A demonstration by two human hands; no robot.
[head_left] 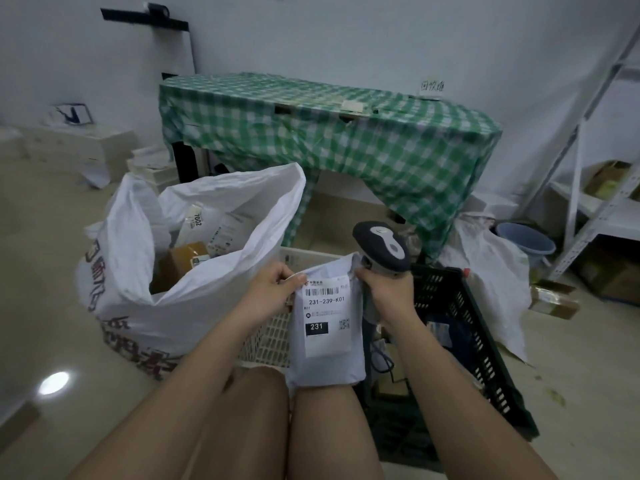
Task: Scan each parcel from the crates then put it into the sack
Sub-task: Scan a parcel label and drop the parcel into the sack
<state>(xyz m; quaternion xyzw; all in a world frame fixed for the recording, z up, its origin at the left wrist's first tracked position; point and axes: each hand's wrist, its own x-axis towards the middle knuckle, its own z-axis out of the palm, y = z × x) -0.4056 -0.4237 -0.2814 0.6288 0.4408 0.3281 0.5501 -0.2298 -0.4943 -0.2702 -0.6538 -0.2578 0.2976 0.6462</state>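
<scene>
A white mailer parcel with a barcode label reading 231-239-K01 hangs upright in front of me, above my knees. My left hand pinches its top left corner. My right hand grips the handle of a grey barcode scanner and also touches the parcel's top right corner. The scanner head rises above the parcel. The big white sack with red lettering stands open at the left, with several parcels inside. A white crate sits behind the parcel, and a black crate is on the right.
A table under a green checked cloth stands behind the crates. A metal shelf with boxes, a blue bucket, a crumpled white bag and a taped box fill the right side. White boxes are stacked at the far left.
</scene>
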